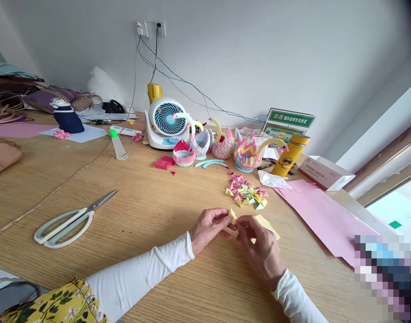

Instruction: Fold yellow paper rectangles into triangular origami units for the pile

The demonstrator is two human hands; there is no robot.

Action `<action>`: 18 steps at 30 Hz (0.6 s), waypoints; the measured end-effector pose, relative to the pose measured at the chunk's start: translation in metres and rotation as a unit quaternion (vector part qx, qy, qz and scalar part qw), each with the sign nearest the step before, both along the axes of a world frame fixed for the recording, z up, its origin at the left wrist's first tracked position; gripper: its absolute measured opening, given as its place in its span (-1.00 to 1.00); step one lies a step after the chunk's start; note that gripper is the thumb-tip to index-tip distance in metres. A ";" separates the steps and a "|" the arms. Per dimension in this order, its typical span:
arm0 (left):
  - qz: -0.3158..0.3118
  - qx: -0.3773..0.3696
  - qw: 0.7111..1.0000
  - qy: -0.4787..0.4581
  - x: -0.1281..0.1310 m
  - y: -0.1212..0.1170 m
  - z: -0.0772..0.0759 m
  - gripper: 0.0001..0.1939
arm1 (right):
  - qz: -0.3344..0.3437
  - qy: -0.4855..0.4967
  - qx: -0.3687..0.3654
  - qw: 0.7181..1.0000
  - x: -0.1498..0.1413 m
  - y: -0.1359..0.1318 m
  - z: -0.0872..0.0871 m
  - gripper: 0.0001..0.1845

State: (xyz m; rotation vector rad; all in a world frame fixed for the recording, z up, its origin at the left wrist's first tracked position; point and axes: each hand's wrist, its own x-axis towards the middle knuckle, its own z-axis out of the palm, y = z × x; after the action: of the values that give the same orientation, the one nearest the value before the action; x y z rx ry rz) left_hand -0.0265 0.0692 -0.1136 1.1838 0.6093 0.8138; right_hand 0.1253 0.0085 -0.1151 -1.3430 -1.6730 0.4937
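Observation:
Between my fingertips is a small folded piece of yellow paper point(232, 216). My left hand point(210, 228) pinches it from the left, thumb and fingers closed. From the other side my right hand point(261, 246) grips its lower right edge, fingers curled. Partly hidden behind my right hand lie pale yellow paper slips point(268, 226) on the wooden table point(151, 269). Just beyond my hands sits a loose pile of folded paper triangles point(246, 190) in pink, yellow and green.
Folded-paper swans point(247, 154) stand toward the wall beside a small fan point(168, 121). Scissors point(69, 223) and a glue bottle point(118, 146) lie to the left. Pink paper sheets point(321, 215), a yellow canister point(290, 154) and a sticky-note box point(323, 172) are on the right. A bare hand or foot point(3, 156) shows at far left.

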 end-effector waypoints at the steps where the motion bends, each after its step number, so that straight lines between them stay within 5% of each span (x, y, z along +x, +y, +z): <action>1: -0.004 0.008 1.000 0.004 0.000 0.000 0.000 -0.59 | 0.005 -0.017 0.005 1.000 0.000 0.000 0.000 -0.84; 18: -0.005 0.042 0.996 0.074 0.006 -0.003 -0.004 -0.62 | -0.017 -0.137 0.017 0.990 -0.001 0.007 -0.006 -0.90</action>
State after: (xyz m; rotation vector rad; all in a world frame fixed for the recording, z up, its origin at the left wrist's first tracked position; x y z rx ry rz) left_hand -0.0209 0.0660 -0.1175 1.3308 0.6953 0.7549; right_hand 0.1244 0.0158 -0.1215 -1.4629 -1.8674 0.2684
